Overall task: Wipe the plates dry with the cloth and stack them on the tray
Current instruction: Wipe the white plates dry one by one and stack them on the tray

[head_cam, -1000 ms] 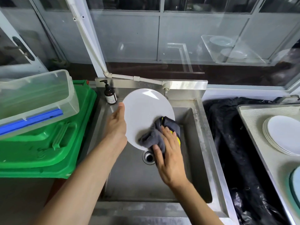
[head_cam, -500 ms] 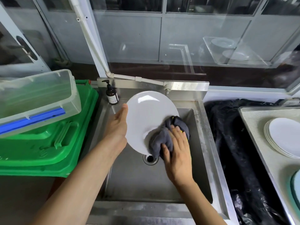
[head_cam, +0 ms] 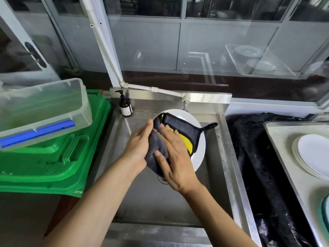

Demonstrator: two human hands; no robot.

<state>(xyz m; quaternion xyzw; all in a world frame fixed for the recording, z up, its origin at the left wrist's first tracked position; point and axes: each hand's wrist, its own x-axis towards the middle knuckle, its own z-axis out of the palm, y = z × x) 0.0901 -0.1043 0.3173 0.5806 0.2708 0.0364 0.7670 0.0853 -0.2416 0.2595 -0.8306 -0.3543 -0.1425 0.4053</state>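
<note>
Head view showed the plate [head_cam: 200,152] over the sink [head_cam: 224,157], the left hand [head_cam: 138,147] gripping its left rim, fingers hidden by the cloth [head_cam: 185,129]. The right hand [head_cam: 176,157] pressed the cloth flat, fingers [head_cam: 167,132] slightly spread. A black bag [head_cam: 258,157] lay between the sink and the tray [head_cam: 284,157] of stacked plates [head_cam: 313,154]. A soap bottle [head_cam: 126,107] stood at the sink's back-left corner.

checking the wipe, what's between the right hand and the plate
The grey and yellow cloth, flat under the right hand on the plate, in the head view.

Behind the held plate [head_cam: 199,148], the tap [head_cam: 185,104] seems nearly touching, bottle [head_cam: 126,108] back-left. Basin [head_cam: 151,202] below lies open; bins [head_cam: 53,157] crowd left, bag [head_cam: 249,157] right.
</note>
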